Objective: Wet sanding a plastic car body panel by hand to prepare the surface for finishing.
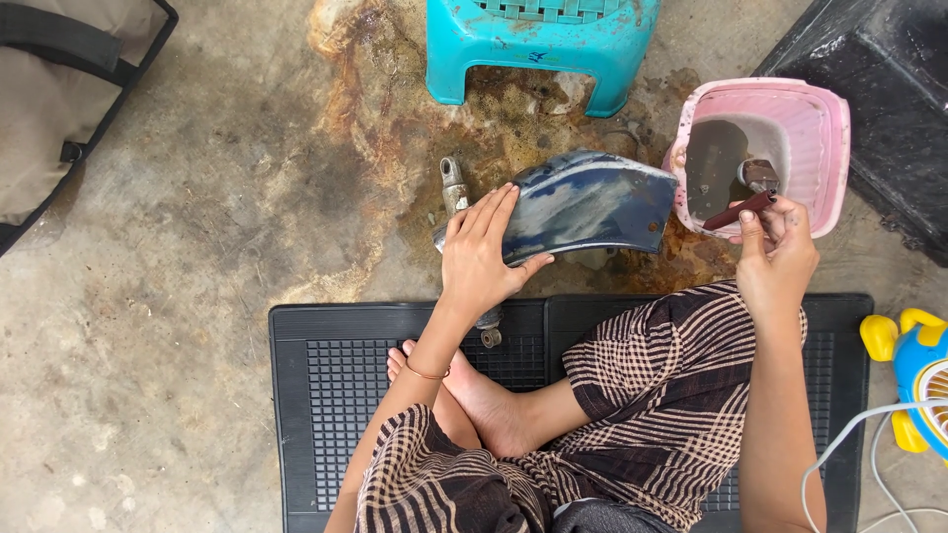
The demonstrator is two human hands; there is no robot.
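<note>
From the head camera, a person sits cross-legged on a black rubber mat (326, 395) on a stained concrete floor. The left hand (484, 252) lies flat and open, fingers spread, pressing on the left end of a curved dark blue panel (588, 202) that sits just above the mat. A metal shock absorber (456, 192) lies under the panel, poking out at its left end. The right hand (775, 252) pinches a small dark reddish piece (739, 210) and holds it at the edge of a pink tub (820, 128), just right of the panel. The tub holds muddy grey water. A teal plastic stool (543, 44) stands above the panel.
</note>
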